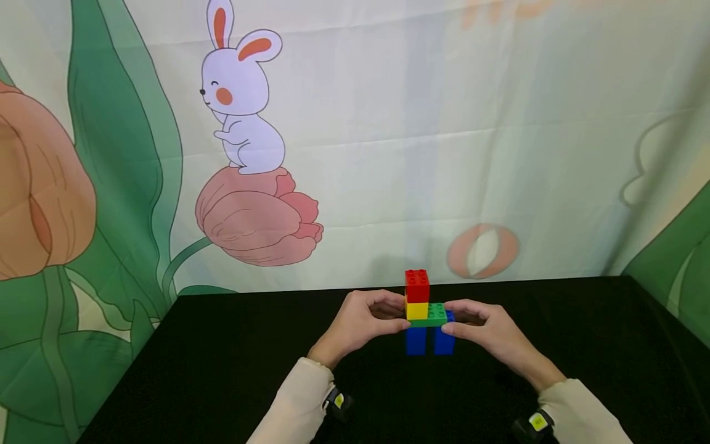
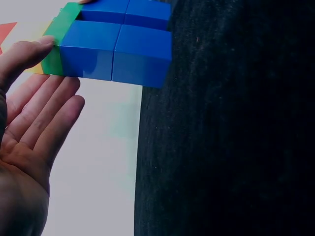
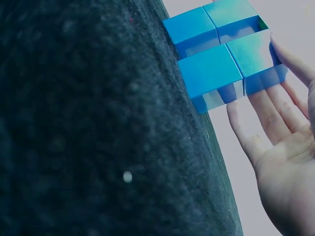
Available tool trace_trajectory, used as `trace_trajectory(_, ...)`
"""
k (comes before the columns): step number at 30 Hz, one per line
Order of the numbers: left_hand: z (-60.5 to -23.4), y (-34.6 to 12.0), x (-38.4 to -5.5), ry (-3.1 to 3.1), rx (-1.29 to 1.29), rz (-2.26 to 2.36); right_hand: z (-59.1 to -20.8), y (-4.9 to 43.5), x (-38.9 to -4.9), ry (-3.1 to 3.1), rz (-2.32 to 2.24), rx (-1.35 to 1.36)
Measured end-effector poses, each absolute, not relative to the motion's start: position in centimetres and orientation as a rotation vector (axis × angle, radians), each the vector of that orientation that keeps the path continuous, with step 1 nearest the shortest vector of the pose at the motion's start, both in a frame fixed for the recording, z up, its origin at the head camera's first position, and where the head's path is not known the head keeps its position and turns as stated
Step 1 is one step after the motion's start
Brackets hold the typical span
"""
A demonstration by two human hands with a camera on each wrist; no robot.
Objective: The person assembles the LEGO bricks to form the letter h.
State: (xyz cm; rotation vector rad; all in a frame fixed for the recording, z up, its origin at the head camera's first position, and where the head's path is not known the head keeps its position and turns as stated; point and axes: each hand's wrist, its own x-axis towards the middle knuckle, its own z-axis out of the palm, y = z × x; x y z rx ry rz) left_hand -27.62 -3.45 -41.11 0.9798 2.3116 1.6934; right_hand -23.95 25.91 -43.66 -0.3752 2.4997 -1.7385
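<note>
A structure of toy building blocks stands upright on the black table. Two blue columns, the left one (image 1: pixel 416 341) and the right one (image 1: pixel 444 343), form its legs, each of two stacked blue blocks (image 3: pixel 209 73). A green block (image 1: pixel 437 312) bridges toward the right column. Above its left end sits a yellow block (image 1: pixel 417 311), topped by a red block (image 1: pixel 417 287). My left hand (image 1: pixel 360 319) pinches the left side, thumb on the green block in the left wrist view. From the right, my right hand (image 1: pixel 493 330) pinches the right column near its top, fingers partly hidden behind.
Black cloth (image 1: pixel 233 370) covers the table. Behind its far edge hangs a pale curtain (image 1: pixel 366 154) printed with a rabbit and tulips. A dark device (image 1: pixel 338 402) is strapped on the left wrist, another (image 1: pixel 535 424) on the right.
</note>
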Motion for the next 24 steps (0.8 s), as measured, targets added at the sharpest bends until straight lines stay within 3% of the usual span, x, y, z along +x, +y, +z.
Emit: trace_trajectory(24, -41.9, -3.6, -27.8, 2.319, 0.977, 1.638, -43.4, 27.4, -24.2, 2.502, -1.652, -0.519)
